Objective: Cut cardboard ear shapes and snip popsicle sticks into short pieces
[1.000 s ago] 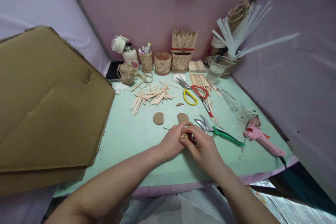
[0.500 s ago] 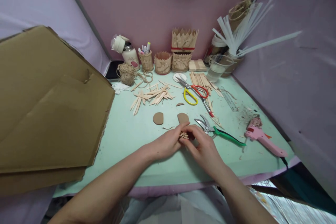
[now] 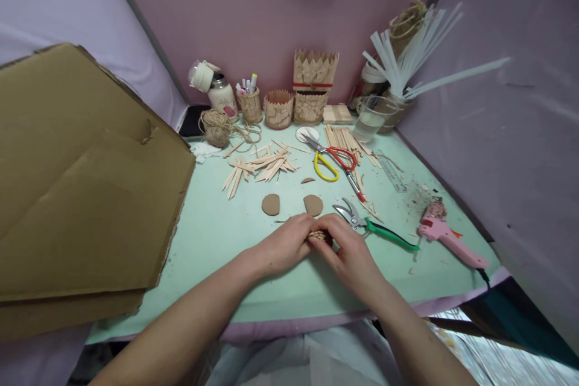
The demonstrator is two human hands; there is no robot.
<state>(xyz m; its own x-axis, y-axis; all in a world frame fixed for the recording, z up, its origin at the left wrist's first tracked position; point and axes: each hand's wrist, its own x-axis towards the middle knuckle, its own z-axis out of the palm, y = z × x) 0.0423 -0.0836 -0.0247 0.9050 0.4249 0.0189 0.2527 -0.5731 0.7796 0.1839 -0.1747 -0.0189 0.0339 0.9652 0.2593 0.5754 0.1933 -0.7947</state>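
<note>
Above the near middle of the table, my left hand (image 3: 289, 244) and my right hand (image 3: 350, 250) meet around a small bundle of wooden pieces (image 3: 318, 234). Both hands are closed on it with fingertips pinching. Most of the bundle is hidden by my fingers; only its pale layered top shows. Just beyond the hands lie two rounded cardboard pieces, a left one (image 3: 271, 204) and a right one (image 3: 313, 205), each with one straight side. Green-handled pruning shears (image 3: 392, 236) rest to the right of my right hand, jaws apart.
Scissors (image 3: 317, 145) with red and yellow handles lie beyond, near cut wooden sticks (image 3: 271, 166). A pink glue gun (image 3: 455, 247) is at right. A large cardboard sheet (image 3: 90, 181) covers the left side. Decorated holders (image 3: 278, 111) and a water cup (image 3: 371, 123) stand at the back.
The view has shifted slightly, so the table items sit a little further left. My fingers have moved a little on the wooden bundle, which both hands still hold.
</note>
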